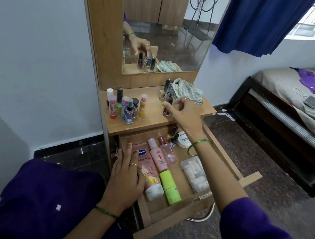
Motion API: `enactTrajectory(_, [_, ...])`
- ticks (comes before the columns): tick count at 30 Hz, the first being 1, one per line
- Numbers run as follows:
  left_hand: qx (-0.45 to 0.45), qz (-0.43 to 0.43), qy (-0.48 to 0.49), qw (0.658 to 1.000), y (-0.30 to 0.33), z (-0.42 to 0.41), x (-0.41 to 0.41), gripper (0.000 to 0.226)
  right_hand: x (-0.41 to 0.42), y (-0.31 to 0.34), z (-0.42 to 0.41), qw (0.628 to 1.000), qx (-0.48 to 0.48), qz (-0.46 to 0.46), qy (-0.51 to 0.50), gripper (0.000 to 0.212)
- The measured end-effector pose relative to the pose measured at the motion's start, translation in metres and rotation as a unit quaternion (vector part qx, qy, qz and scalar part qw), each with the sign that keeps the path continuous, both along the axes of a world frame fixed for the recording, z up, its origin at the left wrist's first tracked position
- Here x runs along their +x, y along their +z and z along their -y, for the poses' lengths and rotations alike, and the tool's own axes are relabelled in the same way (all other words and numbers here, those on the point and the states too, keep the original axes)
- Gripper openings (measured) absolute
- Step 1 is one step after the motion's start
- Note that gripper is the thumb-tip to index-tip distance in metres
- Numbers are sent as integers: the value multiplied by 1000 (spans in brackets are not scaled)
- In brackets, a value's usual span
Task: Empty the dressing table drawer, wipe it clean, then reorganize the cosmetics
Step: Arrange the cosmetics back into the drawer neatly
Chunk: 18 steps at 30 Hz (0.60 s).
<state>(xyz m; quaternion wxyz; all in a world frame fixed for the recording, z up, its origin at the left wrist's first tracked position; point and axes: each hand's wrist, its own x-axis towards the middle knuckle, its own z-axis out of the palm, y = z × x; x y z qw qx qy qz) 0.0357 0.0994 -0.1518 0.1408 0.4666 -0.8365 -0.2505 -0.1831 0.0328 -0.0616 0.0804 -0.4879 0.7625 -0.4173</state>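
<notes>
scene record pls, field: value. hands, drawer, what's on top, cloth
left hand: flat on the pink tube at the drawer's left side
right hand: fingers loosely curled at the nail polish bottles on the tabletop; grip unclear
drawer: open, holding the tube, pink bottle, green stick, clear pouch, white jar, small bottles
tabletop left: cluster of upright tubes and bottles
cloth: crumpled, back right of the tabletop, below the mirror

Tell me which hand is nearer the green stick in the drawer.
Left. The left hand lies flat on the pink tube just beside the green stick; the right hand is up over the tabletop among the nail polish bottles.
</notes>
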Motion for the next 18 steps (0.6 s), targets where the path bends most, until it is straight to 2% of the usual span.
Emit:
enactTrajectory(7, [-3,-4,3,1000,-1,1,0,73,3,0,10,999,19,-34,-22,38])
enactTrajectory(10, [-7,-12,3,1000,-2,1,0,68,-7,6,-5,999,13,-37,-33,39])
enactTrajectory(14, [-11,-9,0,1000,-4,1,-1,65,-44,8,-44,995,-7,-22,-97,41])
enactTrajectory(18, [-9,-11,5,1000,-6,1,-1,70,-64,-13,-76,990,51,-6,-135,32])
